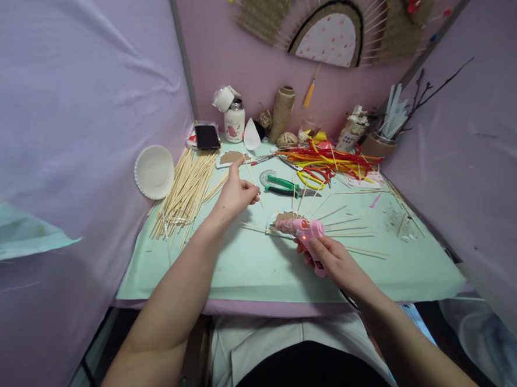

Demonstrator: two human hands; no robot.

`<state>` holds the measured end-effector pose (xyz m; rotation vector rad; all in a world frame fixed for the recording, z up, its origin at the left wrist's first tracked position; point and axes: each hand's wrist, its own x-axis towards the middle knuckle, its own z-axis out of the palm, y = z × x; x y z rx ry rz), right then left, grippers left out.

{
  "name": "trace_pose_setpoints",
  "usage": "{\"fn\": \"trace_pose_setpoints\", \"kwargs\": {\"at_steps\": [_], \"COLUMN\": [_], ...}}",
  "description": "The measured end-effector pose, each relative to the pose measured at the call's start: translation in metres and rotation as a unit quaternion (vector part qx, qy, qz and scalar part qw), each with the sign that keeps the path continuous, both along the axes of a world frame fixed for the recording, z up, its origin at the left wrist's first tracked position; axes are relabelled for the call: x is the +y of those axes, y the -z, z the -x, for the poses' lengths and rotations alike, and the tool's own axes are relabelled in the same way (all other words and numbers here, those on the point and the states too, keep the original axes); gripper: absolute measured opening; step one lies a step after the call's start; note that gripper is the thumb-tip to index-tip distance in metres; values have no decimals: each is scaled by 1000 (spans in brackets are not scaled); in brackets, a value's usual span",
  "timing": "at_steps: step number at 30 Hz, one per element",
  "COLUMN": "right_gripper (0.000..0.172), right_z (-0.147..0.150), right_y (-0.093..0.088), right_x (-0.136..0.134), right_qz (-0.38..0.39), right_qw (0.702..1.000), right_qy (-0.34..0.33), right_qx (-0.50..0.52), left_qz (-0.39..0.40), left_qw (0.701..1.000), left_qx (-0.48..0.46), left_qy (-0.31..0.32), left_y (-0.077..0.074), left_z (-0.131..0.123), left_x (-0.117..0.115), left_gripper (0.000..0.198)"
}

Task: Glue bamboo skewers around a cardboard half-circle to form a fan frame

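My right hand (335, 258) is closed around a pink glue gun (302, 230), whose nozzle points left at a brown card piece (286, 217) with wooden sticks fanned out around it. My left hand (236, 192) hovers just left of that piece, pinching a thin wooden skewer (254, 185), index finger raised. Both hands work over a pale green table mat (254, 267).
A heap of wooden skewers (183, 192) lies at the left beside a white paper plate (154, 172). Green-handled pliers (284, 186), red and yellow strips (330, 160), a twine spool (282, 113), a white bottle (234, 122) and a dark phone (206, 136) sit at the back.
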<state>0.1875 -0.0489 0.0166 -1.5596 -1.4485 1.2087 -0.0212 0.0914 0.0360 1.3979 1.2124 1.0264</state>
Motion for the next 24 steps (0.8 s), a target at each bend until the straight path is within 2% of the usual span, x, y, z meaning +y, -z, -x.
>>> {"fn": "trace_pose_setpoints", "kwargs": {"at_steps": [1, 4, 5, 9, 15, 17, 20, 24], "right_gripper": [61, 60, 60, 61, 62, 63, 64, 65], "right_z": [0, 0, 0, -1, -1, -3, -9, -19], "right_y": [0, 2, 2, 4, 3, 2, -1, -8], "right_x": [0, 0, 1, 0, -3, -4, -4, 1], "right_qz": [-1, -3, -3, 5, 6, 5, -2, -21], "right_qw": [1000, 1000, 1000, 1000, 1000, 1000, 998, 993], "right_qy": [0, 1, 2, 7, 11, 21, 56, 111], "right_qx": [-1, -3, -2, 0, 1, 0, -5, -16], "left_qz": [-19, -65, -77, -118, -188, -203, -204, -193], "left_qw": [1000, 994, 990, 970, 939, 934, 941, 945], "left_qx": [13, 85, 115, 211, 287, 295, 271, 263], "left_qy": [2, 20, 24, 31, 22, 10, 0, 8], "left_y": [1, 3, 3, 0, 1, 2, 2, -4], "left_z": [0, 1, 1, 4, 8, 8, 7, -4], "left_x": [0, 1, 0, -6, -12, -13, -15, -10], "left_gripper": [58, 18, 10, 14, 23, 23, 20, 19]}}
